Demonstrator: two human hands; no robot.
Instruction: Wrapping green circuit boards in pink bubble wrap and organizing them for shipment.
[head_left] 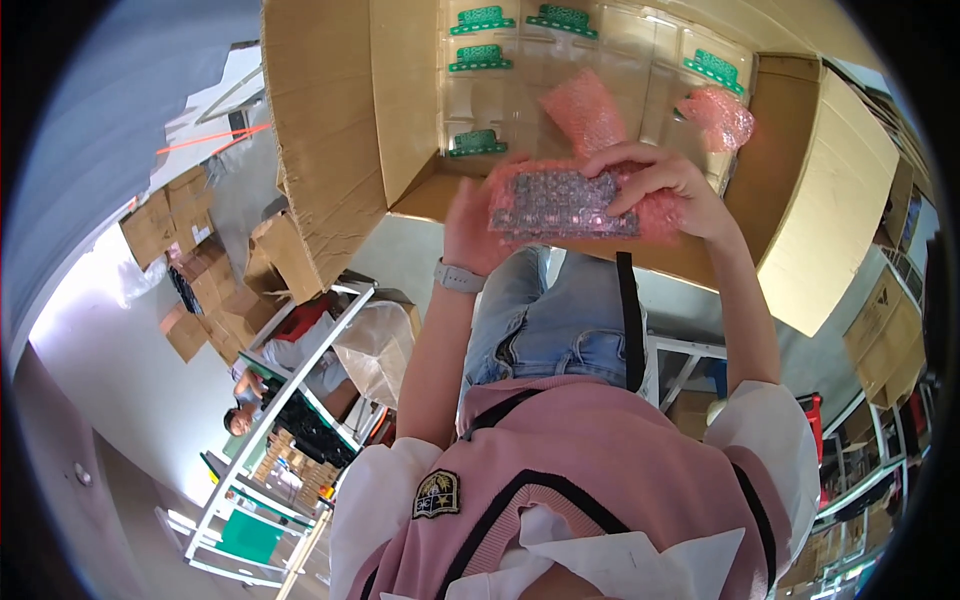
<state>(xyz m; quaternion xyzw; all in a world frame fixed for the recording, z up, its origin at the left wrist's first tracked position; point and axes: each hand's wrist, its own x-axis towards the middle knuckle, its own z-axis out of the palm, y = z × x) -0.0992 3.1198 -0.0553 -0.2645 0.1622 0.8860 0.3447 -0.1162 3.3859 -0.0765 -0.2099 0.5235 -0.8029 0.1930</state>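
Note:
A dark, flat rectangular item in pink bubble wrap is held over the near side of an open cardboard box; the wrap hides its exact kind. My right hand grips the right end of this package, with fingers bent over its top. At the package's left end is my left hand, wearing a grey wristband; motion blur and the wrap obscure its fingers. Inside the box, a clear plastic tray carries several green circuit boards. Two pieces of pink bubble wrap lie on the tray.
The cardboard box has flaps spread to the left and right. A white metal frame stands at left, with a clear plastic bag beside it. Another person is farther off at left, near stacked cartons. More cartons stand right.

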